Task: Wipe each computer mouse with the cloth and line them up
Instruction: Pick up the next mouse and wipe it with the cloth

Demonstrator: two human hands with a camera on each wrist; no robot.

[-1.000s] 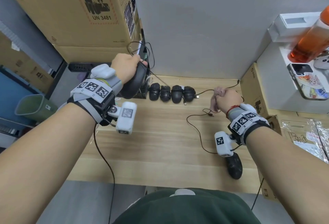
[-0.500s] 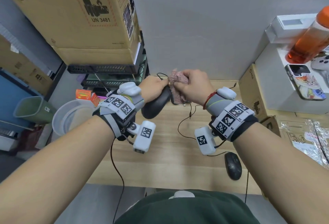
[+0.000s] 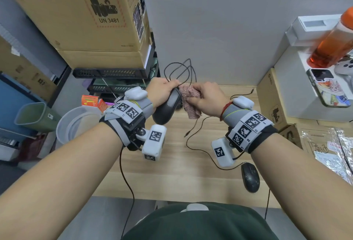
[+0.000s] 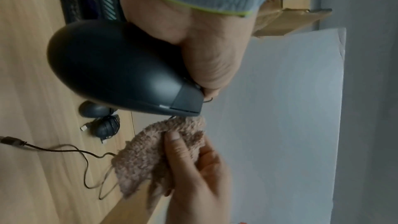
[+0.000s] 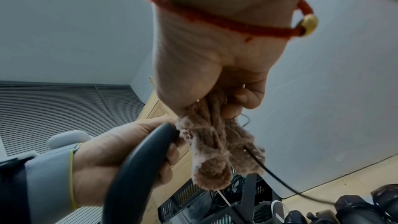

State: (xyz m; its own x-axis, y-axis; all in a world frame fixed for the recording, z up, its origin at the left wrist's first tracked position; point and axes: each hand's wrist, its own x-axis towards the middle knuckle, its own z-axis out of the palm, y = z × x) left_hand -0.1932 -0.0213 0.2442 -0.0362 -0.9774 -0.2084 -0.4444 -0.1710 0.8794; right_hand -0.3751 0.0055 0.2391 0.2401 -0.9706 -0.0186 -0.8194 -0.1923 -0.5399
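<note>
Our left hand (image 3: pixel 162 91) held the mouse (image 3: pixel 167 108) above the tabletop (image 3: pixel 172 163), grip clamped; our right (image 3: pixel 207 97) bunched the cloth (image 3: pixel 189 98) against its front. Our hands hid the lined-up mice.

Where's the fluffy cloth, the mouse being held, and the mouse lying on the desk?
pink cloth (image 3: pixel 191 98), head view, bunched middle.
held black mouse (image 4: pixel 112 67), left wrist view, rounded back.
mouse on desk (image 3: pixel 250 177), head view, top shell.
</note>
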